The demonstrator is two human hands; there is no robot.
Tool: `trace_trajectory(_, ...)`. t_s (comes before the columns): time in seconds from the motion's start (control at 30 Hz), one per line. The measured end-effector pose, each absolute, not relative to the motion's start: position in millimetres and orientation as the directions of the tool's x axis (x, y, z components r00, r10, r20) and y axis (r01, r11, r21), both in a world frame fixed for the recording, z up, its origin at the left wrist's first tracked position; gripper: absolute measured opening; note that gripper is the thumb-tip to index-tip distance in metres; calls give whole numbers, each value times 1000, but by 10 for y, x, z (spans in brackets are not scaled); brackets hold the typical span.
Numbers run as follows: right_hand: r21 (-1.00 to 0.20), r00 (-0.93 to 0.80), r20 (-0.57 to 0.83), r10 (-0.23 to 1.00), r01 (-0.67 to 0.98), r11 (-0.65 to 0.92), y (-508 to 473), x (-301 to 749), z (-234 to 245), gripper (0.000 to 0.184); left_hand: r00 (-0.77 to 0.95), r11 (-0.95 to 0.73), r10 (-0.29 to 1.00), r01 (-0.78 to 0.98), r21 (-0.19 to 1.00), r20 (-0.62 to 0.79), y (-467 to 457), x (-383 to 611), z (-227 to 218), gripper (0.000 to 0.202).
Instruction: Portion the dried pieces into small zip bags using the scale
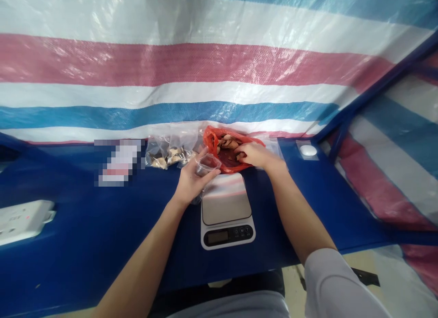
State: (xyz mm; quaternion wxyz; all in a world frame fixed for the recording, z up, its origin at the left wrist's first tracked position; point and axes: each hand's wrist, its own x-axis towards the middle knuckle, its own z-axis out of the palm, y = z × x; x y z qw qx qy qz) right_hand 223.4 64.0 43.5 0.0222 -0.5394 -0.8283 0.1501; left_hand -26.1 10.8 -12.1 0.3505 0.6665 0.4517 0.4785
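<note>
My left hand [192,177] is wrapped round a clear plastic cup [208,164], held just beyond the back left corner of a kitchen scale [226,204]. An open red plastic bag [224,132] lies behind the scale, with brown dried slices [229,142] inside. My right hand [251,154] reaches into the bag's mouth, its fingers pinched together near a small brown piece. Whether that piece is fully in the grip is hard to see. The scale's metal plate carries nothing, and its display looks dark.
Clear bags [174,153] of pale dried pieces lie left of the red bag. A white round object [308,150] sits in a small packet at the right. A power strip [25,220] rests at the left edge of the blue table [112,236]. Striped sheeting [171,62] hangs behind.
</note>
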Motion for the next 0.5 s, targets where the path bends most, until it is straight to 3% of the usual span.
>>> trace_trajectory(0.2, -206, -357, -123, 926, 922, 328, 625, 2164, 429, 30, 129, -364, 931, 269, 892, 342, 110, -261, -125, 83)
trace_trajectory(0.5, -247, -419, -41, 907, 884, 397, 621, 2186, 434, 24, 136, -383, 923, 293, 876, 359, 107, -256, -106, 85)
